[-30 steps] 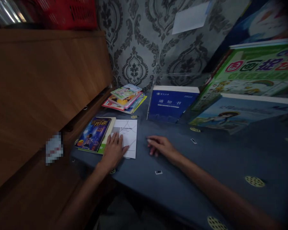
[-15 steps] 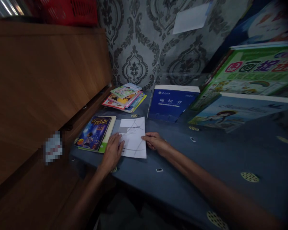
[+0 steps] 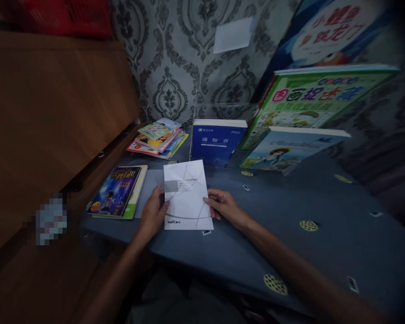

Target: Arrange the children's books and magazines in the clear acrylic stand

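Both my hands hold a white booklet [image 3: 187, 202] by its sides, over the front of the table. It has a grey rectangle, thin curved lines and "valli" printed near its lower edge. My left hand [image 3: 152, 213] is closed on the left side, thumb on the cover. My right hand [image 3: 225, 206] pinches the right side, with some fingers behind it. A flat greyish sheet or cover [image 3: 151, 177] lies to the left, partly hidden by my left hand and the booklet. Beyond it a dark blue comic-style book [image 3: 116, 191] rests on a pale, green-edged book [image 3: 139, 191].
Several colourful books lie in a stack [image 3: 158, 137] at the back left. A blue booklet [image 3: 218, 144], a light-blue book [image 3: 290, 148] and a green book [image 3: 310, 96] stand upright behind. A wooden cabinet [image 3: 54, 112] borders the blue tablecloth [image 3: 273, 247] on the left.
The white booklet has come off the grey sheet, moving right and toward me. My left hand has gone from lying over its left side to gripping that edge. The camera view has turned right.
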The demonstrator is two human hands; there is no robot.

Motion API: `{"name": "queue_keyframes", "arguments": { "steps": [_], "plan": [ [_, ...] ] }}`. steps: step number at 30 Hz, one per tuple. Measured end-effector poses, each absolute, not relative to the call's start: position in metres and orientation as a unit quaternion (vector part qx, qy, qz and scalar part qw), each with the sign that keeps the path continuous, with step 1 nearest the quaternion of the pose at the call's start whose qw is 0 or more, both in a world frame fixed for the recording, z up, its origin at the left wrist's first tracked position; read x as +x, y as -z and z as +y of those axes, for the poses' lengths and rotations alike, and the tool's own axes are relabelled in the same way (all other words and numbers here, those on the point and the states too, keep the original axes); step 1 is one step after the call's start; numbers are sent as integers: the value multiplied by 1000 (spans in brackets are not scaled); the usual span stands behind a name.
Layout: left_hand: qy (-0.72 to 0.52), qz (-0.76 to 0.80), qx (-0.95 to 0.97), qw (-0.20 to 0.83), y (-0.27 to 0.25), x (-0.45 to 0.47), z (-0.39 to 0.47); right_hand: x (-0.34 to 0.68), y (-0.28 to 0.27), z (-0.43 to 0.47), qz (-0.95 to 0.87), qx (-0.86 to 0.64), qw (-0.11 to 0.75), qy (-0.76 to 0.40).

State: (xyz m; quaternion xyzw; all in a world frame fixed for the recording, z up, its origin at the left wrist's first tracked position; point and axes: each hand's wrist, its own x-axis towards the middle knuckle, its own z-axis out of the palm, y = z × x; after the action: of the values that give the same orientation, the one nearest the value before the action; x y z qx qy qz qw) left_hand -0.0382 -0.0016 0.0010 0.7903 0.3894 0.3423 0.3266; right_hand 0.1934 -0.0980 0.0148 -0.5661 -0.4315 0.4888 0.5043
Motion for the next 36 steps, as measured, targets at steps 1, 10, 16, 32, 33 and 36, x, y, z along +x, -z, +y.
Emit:
{"name": "queue_keyframes", "arguments": {
  "steps": [1,10,16,32,33,36],
  "plan": [
    [-347,389,767,374,-4,-37,0,195,-14,-99,-433,-556,514,-489],
    [-298,339,704,548,-29,-19,-12,212,-9,-111,-459,-551,569,-402],
    [-295,270,767,503,-42,35,-25,254,-14,-131,-453,-576,635,-245],
    [-415,91,857,291,-113,237,-8,416,-82,-151,-429,-573,698,32],
    [-412,98,859,288,-109,241,-5,420,-78,-147,-428,-574,697,28],
    [-384,135,878,251,-97,248,1,430,-62,-140,-422,-590,688,18]
  ]
}}
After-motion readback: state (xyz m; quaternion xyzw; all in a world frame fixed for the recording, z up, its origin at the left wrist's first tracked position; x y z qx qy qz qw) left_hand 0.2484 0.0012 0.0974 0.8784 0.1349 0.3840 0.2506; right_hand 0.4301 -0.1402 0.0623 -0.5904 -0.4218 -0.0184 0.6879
